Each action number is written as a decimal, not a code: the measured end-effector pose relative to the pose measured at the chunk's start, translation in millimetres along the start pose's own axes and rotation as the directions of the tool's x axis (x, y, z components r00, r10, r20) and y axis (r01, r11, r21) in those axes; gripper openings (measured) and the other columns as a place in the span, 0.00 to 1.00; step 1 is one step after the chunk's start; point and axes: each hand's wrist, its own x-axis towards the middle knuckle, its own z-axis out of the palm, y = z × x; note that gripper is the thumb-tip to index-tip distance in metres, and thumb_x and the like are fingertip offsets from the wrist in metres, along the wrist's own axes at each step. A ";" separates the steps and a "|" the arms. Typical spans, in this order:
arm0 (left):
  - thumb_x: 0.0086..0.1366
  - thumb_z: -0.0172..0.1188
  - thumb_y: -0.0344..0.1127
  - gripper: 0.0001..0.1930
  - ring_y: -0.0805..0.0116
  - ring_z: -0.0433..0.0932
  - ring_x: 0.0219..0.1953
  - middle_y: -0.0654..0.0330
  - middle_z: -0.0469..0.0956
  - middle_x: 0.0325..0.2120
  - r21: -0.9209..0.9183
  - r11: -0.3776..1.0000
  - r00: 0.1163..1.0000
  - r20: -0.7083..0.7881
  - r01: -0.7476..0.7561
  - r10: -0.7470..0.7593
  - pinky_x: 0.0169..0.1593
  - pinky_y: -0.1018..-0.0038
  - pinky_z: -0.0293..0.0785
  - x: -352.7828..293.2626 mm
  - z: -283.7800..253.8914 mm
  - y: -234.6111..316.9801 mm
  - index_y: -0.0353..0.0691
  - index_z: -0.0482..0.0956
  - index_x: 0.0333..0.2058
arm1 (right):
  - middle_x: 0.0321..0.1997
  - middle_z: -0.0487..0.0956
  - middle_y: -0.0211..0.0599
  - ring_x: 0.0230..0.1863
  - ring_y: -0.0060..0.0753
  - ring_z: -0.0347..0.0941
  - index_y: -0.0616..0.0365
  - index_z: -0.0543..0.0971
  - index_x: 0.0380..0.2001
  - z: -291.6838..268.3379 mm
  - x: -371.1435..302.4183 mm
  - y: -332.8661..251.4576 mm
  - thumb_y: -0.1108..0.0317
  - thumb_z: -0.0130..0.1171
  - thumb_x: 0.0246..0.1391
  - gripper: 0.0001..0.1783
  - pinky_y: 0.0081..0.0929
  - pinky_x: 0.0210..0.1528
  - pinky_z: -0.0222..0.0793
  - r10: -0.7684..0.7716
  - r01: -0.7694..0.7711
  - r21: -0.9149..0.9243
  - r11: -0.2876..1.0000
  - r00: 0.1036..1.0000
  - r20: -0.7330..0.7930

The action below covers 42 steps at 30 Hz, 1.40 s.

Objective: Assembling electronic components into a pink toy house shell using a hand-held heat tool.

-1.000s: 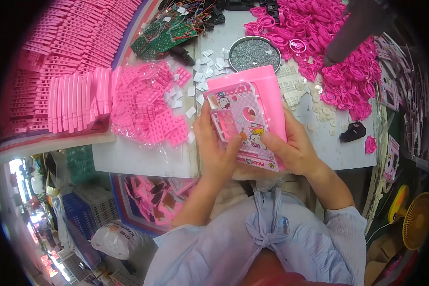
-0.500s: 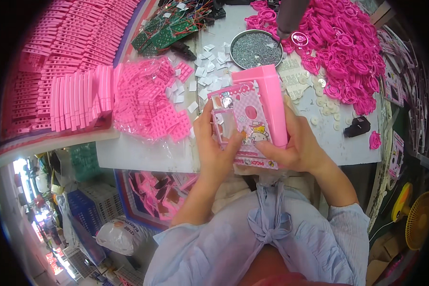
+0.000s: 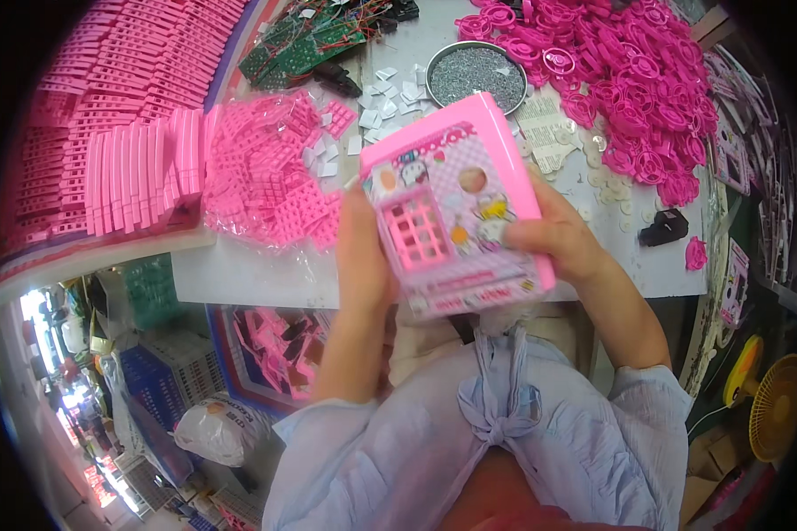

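Observation:
Above the table's front edge I hold a pink plastic toy housing, slightly tilted, with a printed picture sheet on its front. The sheet has a square cut-out, and a pink grid of small openings shows through it. A round hole lies to the upper right of the cut-out. My right hand grips the right edge, its thumb lying on the front. My left hand is closed along the left edge, its fingertips mostly hidden.
Pink keypad pieces in a clear bag lie left, beside stacked pink parts. White paper bits and a round dish of screws are beyond the housing. Magenta rings, a black part and green circuit boards lie around.
The printed sheet, earlier partly off to the left of the housing, now lies over its front. The pink grid has come into view in the cut-out. Both hands have shifted, the left hand leftward.

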 end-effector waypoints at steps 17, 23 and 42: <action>0.78 0.49 0.40 0.15 0.79 0.77 0.38 0.62 0.78 0.40 -0.139 0.961 0.971 -0.072 -0.237 0.229 0.41 0.79 0.75 0.7 8.3 2.5 0.36 0.72 0.54 | 0.48 0.82 0.33 0.49 0.23 0.77 0.68 0.76 0.56 3.8 -34.2 23.0 0.73 0.63 0.60 0.21 0.25 0.54 0.73 -0.067 -0.020 -0.335 0.942 0.966 -0.248; 0.78 0.46 0.44 0.17 0.78 0.75 0.33 0.62 0.78 0.36 0.044 0.972 0.973 -0.025 -0.230 0.231 0.37 0.79 0.72 5.2 -2.6 4.3 0.36 0.76 0.46 | 0.46 0.83 0.32 0.44 0.19 0.77 0.69 0.78 0.54 -7.1 -15.4 11.6 0.71 0.63 0.62 0.19 0.21 0.47 0.75 -0.144 0.029 -0.459 0.888 0.965 -0.219; 0.70 0.58 0.36 0.10 0.61 0.77 0.30 0.53 0.78 0.29 0.353 0.712 0.789 0.373 -0.607 0.488 0.37 0.73 0.72 29.5 -10.6 -12.5 0.34 0.79 0.38 | 0.53 0.81 0.41 0.54 0.35 0.77 0.63 0.76 0.56 -40.2 -7.5 -15.8 0.68 0.67 0.56 0.25 0.32 0.58 0.73 -0.363 0.181 -0.785 0.592 0.930 -0.059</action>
